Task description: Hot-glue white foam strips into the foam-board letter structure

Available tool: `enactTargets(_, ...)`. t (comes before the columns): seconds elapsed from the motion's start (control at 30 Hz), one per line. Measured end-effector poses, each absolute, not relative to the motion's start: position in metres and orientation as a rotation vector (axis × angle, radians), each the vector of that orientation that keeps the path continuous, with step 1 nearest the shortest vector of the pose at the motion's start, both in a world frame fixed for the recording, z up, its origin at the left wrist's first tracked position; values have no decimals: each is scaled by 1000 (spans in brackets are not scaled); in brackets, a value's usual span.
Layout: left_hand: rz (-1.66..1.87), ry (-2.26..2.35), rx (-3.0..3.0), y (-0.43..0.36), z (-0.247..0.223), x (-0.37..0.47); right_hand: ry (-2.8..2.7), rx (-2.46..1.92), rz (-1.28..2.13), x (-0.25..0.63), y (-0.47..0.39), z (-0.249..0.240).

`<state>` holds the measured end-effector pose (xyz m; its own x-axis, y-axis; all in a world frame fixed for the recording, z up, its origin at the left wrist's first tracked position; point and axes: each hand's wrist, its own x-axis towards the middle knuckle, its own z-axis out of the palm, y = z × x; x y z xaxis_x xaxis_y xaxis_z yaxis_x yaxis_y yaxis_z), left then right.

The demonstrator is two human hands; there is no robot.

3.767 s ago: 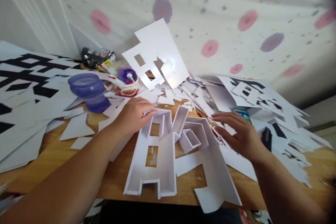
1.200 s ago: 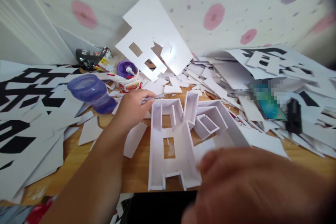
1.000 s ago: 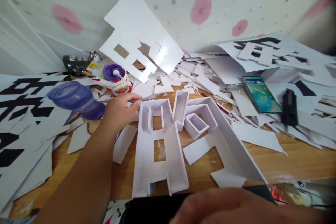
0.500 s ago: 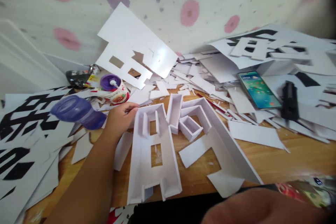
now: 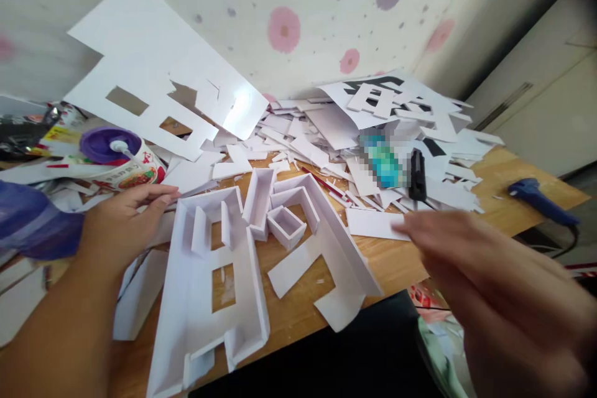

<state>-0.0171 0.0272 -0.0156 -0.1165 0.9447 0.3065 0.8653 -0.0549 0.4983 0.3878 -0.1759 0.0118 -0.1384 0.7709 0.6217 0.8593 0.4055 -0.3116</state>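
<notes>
My left hand [image 5: 125, 221] is at the far left corner of a hollow white foam-board shape [image 5: 193, 298] with upright walls and cut-out windows. Its thumb and forefinger are pressed together at that corner; anything between them is too hidden to make out. Right of this shape, an angled white foam-board piece [image 5: 345, 249] lies with walls along its edges, beside a small open box [image 5: 286, 227] and a narrow channel-shaped part [image 5: 259, 196]. My right hand [image 5: 485, 280] is raised over the table's right front, fingers pointing left. Motion blur hides whether it holds anything.
A large cut white sheet [image 5: 153, 56] leans on the wall. White scraps [image 5: 298, 137] pile along the back. At right are a blurred-out phone [image 5: 385, 158], a black tool [image 5: 418, 177] and a blue glue gun [image 5: 536, 199]. A purple bottle [image 5: 37, 221] lies left, near a paper tub [image 5: 135, 168].
The view has turned right, bringing the glue gun and cabinet into sight. My right hand has risen from the bottom edge to above the table. My left hand stays at the shape's corner.
</notes>
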Motion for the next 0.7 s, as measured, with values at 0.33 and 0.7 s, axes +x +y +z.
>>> enactTargets(0.33,1116,2019,2007,14,-6,-4,-2089,-2035,53,462,-141,-63)
enactTargets(0.7,1218,1802,2065,5,0,-3,-2038,-2051,242,467,-133,-37)
